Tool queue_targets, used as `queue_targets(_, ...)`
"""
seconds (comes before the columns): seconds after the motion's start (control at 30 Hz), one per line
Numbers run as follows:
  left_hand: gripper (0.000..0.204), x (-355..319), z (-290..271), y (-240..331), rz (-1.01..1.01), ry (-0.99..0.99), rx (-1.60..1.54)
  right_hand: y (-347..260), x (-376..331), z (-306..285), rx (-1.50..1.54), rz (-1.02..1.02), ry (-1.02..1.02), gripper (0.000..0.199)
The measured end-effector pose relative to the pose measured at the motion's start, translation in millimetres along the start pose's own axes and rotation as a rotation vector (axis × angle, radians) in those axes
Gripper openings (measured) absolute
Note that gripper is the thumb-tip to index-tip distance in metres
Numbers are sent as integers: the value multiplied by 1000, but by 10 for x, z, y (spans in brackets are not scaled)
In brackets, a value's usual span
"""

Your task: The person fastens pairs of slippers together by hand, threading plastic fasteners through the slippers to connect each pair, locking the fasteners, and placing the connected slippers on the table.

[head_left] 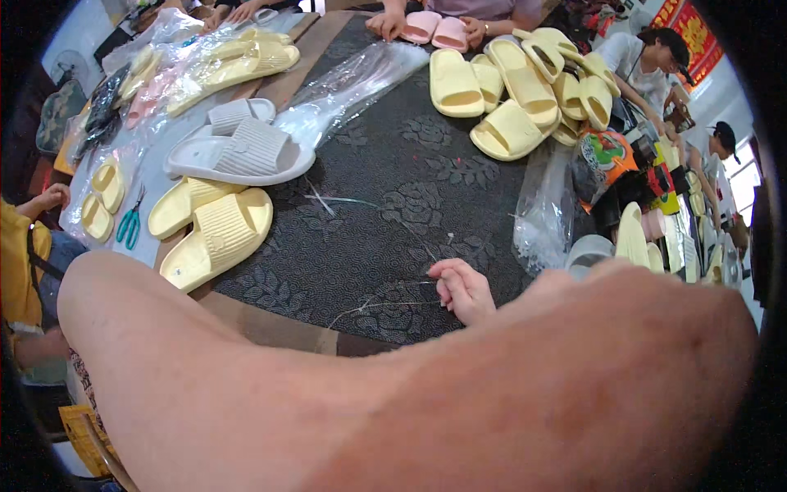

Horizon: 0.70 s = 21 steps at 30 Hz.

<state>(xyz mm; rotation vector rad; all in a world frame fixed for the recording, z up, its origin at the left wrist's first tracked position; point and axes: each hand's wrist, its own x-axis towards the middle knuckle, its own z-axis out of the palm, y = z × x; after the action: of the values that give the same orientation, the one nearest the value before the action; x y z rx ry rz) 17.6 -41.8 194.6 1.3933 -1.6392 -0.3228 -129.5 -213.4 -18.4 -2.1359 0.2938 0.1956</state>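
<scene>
My right hand is above the dark patterned table cover, its fingers pinched together on thin strands. One pale strand runs left from the fingers toward the near edge. Another thin clear strip lies farther up the cover. A bare arm, very close, spans the lower part of the view. It hides the wrist of my right hand, and the fingers of my left hand cannot be made out. To the left lie yellow ribbed slippers and grey-white ones.
Teal-handled scissors lie at the left. A stack of clear plastic bags rests beyond the grey slippers. Yellow slippers pile up at the far right, near another clear bag. Across the table a person's hands hold pink slippers.
</scene>
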Motion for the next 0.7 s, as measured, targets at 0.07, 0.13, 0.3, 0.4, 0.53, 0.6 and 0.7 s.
queue_targets(0.07, 36, 74, 56, -35, 21, -15, -27, 300, -33, 138, 555, -56, 210, 21)
queue_targets(0.13, 36, 142, 111, -91, 37, -25, -56, 306, -78, 118, 568, -63, 202, 21)
queue_targets(0.3, 35, 138, 190, -251, 15, -22, -110, 328, -54, 124, 518, -88, 178, 21)
queue_targets(0.4, 35, 125, 209, -351, 16, 1, -145, 320, -60, 68, 520, -74, 184, 21)
queue_targets(0.53, 35, 90, 197, -452, 17, 39, -166, 282, -46, 97, 512, -108, 212, 21)
queue_targets(0.6, 35, 71, 183, -486, 18, 54, -171, 297, -44, 115, 487, -77, 195, 21)
queue_targets(0.7, 34, 23, 177, -521, 3, 59, -188, 313, -22, 124, 522, -97, 204, 22)
